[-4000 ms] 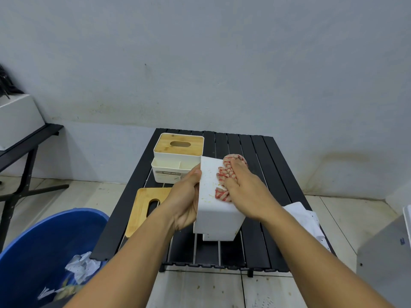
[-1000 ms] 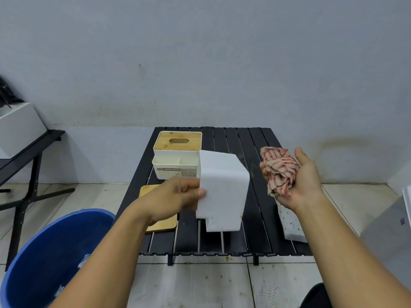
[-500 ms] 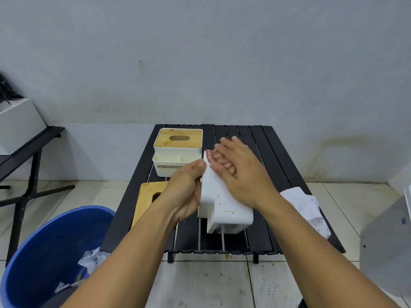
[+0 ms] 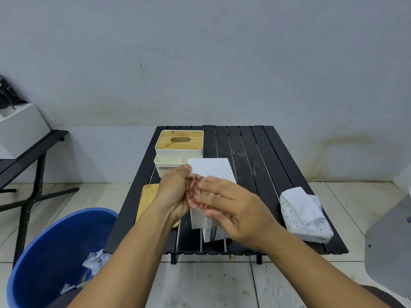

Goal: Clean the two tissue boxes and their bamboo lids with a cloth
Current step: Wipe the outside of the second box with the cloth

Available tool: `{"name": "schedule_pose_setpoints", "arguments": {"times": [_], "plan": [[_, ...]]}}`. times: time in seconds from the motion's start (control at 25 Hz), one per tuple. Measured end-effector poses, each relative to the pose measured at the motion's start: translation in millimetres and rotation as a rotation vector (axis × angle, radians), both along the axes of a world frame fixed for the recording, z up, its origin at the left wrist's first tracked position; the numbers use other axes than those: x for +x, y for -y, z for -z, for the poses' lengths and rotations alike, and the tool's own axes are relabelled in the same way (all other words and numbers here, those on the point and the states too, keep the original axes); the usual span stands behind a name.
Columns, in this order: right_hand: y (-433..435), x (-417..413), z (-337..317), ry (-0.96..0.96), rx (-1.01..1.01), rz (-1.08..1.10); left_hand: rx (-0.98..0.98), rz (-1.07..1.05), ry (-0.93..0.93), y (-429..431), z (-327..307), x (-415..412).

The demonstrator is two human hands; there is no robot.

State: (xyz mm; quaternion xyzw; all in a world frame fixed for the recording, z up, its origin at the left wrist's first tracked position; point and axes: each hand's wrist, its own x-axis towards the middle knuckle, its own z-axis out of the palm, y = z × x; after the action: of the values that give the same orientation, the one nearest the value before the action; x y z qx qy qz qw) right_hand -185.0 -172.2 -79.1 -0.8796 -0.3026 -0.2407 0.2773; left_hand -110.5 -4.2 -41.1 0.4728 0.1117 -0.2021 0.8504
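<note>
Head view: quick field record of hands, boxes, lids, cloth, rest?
left hand: grips held box at its left edge
right hand: flat fingers press cloth on held box
far box: on table, fitted lid on
loose lid: flat on table, left of hands
rest: tissue pack on table, right; blue bin on floor, left

Black table (image 4: 244, 147) bears lidded box (image 4: 178, 150), lid (image 4: 148, 200), perhaps tissues (image 4: 304, 216).
</note>
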Motion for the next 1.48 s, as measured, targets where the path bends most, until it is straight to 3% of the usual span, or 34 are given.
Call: {"name": "schedule_pose_setpoints", "arguments": {"times": [0.16,0.24,0.36,0.44,0.64,0.88,1.04,1.16,1.28,1.48], "plan": [[-4,2,25,-0.033,0.543,0.317,-0.019,-0.164,0.005,4,0,-1],[-18,11,21,0.080,0.747,0.501,-0.089,-0.256,-0.028,11,-2,-8],[-31,23,10,0.317,0.664,0.535,-0.233,-0.367,-0.124,20,2,-14],[-35,24,10,0.350,0.658,0.557,-0.292,-0.407,-0.152,23,-1,-16],[-34,32,12,0.248,1.013,0.682,-0.313,-0.448,-0.145,25,-6,-19],[-2,50,26,-0.084,1.347,0.918,-0.313,-0.440,-0.182,19,0,-18],[24,48,4,-0.618,1.735,0.843,-0.297,-0.373,-0.159,6,9,-6],[38,48,-5,-0.776,1.755,0.741,-0.239,-0.320,-0.167,-6,13,2],[46,51,-9,-0.637,1.678,0.625,-0.161,-0.272,-0.161,-14,17,8],[18,43,-9,-0.493,1.323,0.526,-0.052,-0.229,-0.179,-3,12,0]]}}
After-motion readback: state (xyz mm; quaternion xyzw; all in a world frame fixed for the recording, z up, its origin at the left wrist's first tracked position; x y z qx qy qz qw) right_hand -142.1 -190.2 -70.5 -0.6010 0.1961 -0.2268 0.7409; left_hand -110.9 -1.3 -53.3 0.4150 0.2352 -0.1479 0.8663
